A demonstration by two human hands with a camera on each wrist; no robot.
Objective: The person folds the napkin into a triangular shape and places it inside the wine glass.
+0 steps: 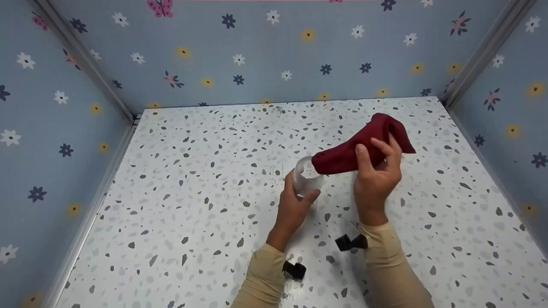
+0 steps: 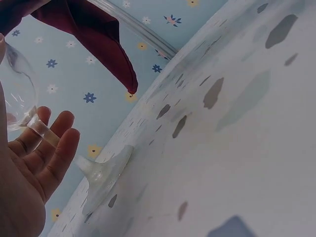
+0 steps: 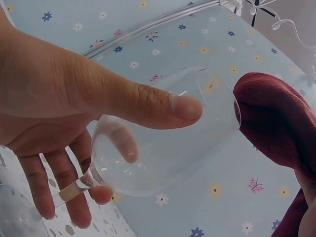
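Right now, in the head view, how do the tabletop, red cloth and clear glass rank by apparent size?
Largest to smallest:
1. Tabletop
2. Red cloth
3. Clear glass, judged by its visible part; the left hand covers some of it

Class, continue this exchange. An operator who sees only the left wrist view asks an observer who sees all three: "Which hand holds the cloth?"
Observer: The right hand holds the cloth.
Operator: Which way does the glass open?
Observer: Toward the cloth, as the right wrist view shows.
Operator: Does any cloth stick out past the right hand?
Observer: Yes, in the head view a flap spreads beyond its fingers.
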